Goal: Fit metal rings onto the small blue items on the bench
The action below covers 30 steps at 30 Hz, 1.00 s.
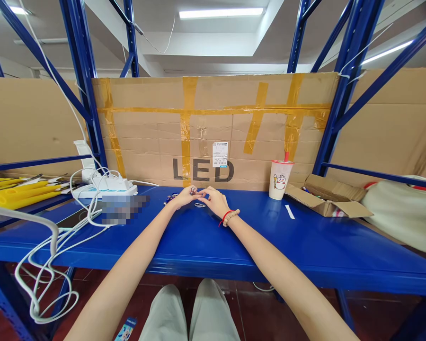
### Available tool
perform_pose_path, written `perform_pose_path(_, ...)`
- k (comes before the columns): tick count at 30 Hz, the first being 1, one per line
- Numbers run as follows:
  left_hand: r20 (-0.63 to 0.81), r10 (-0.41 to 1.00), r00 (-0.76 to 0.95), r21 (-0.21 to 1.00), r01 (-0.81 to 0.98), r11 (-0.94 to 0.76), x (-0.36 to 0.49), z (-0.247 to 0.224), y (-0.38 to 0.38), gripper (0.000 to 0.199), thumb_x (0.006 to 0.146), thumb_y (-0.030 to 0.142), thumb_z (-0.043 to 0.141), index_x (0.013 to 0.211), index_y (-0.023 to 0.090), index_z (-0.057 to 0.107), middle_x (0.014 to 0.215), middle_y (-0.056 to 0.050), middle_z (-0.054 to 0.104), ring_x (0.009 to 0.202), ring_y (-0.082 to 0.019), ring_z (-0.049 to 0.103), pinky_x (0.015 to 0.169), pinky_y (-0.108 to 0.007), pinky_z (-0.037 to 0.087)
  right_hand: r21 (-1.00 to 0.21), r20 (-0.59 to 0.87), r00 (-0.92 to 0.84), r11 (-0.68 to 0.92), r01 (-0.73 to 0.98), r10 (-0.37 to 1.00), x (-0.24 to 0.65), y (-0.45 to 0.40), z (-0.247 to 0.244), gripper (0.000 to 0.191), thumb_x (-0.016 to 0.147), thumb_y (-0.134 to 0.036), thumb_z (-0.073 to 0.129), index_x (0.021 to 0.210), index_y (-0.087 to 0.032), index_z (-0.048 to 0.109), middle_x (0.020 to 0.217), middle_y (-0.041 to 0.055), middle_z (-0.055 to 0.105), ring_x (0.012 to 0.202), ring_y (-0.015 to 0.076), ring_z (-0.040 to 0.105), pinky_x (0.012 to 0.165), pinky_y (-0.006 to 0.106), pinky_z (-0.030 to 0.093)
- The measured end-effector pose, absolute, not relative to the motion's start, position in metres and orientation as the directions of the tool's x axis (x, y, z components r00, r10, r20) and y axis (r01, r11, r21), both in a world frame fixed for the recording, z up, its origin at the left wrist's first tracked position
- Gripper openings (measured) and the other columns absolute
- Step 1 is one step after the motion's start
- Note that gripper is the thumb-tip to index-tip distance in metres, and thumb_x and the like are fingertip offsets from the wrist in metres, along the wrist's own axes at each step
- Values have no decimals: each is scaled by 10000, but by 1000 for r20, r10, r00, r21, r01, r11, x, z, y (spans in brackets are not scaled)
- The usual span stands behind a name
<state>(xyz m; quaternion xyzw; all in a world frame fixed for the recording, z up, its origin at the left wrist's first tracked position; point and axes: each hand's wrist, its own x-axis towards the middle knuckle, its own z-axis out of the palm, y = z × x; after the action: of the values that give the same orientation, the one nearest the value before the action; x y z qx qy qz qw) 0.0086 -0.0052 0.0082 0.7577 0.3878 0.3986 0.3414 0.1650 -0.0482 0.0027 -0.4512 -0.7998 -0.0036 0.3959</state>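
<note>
Near the back of the blue shelf, my left hand (187,196) and my right hand (214,201) meet at the fingertips. The fingers of both are pinched together around something small that I cannot make out. A shiny bit shows at my left fingers. Just below the fingertips a small metal ring or clip (199,205) lies on the shelf. Beside my left hand, on its left, is a small dark blue and metallic bunch (170,199), partly hidden by the hand. A beaded bracelet and a red string circle my right wrist.
White power strips (108,183) with tangled cables (53,255) lie at left, near yellow-handled items (24,193). At right stand a cup with a red straw (279,181), a paper strip (290,211) and an open cardboard box (332,207). Taped cardboard (149,137) closes the back.
</note>
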Motion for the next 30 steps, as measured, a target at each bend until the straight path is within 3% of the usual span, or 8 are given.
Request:
perform_pose_path(14,300,876,378,869,271,-415,10,16,-12,524,566,539,673,690,185,308,577,67,410,490,-50,345,443,-179,268,-367,690,-140,510,778,710,163,-44,0,128,797,-346,585,824,-235,643,868,-40,609,638,74,537,526,204,311)
perform_pose_path(22,357,864,354,799,364,-479,10,10,-7,463,689,609,511,655,167,380,636,12,504,517,-72,388,496,-213,316,-456,690,-52,489,743,722,164,-45,1,187,825,-368,521,809,-236,653,883,-29,615,658,94,549,554,221,341)
perform_pose_path(30,426,807,408,668,461,-585,10,5,2,377,640,434,603,561,167,349,551,50,393,546,-86,337,530,-222,275,-596,678,43,515,616,734,161,-38,-2,266,820,-416,475,841,-231,665,898,-14,625,621,95,546,578,241,384)
